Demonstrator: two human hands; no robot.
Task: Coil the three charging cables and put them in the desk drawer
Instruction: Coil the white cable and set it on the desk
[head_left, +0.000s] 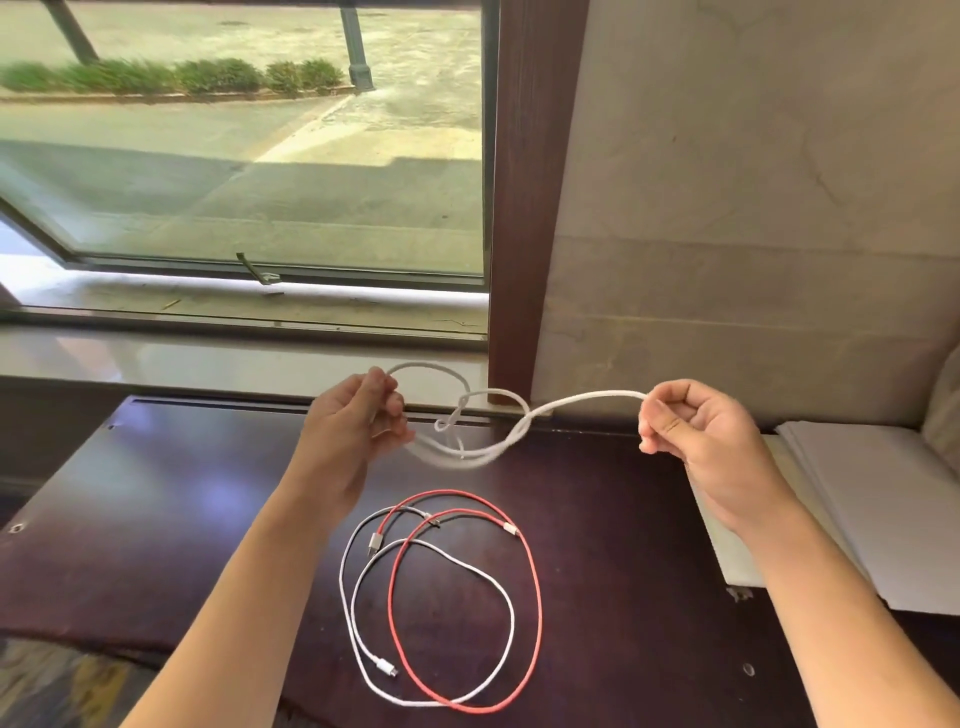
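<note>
- Dark glossy wooden desk (156, 519) set against a window (249, 156) with a street and low shrubs outside; beige wall beyond the right hand, dark wood window post (530, 208) between the two.
- Left hand (358, 423) raised above the desk, fingers curled round gathered loops of a white cable (519, 423); one loop arcs up over the fingertips, others sag just below the hand.
- Right hand (691, 423) level with the left and well apart from it, thumb and curled fingers pinching the same white cable's free run, which stretches between the hands and crosses itself near the middle.
- Loops near the left hand are blurred; number of turns cannot be told.
- Below and between the hands, flat on the desk: a red cable (537, 597) and a second white cable (511, 613), each in a loose open ring, overlapping one another. Neither hand touches them.
- Plug ends lie inside and on the rings' far side.
- Beside the right forearm, a stack of white sheets (883, 519) on the desk edge.
</note>
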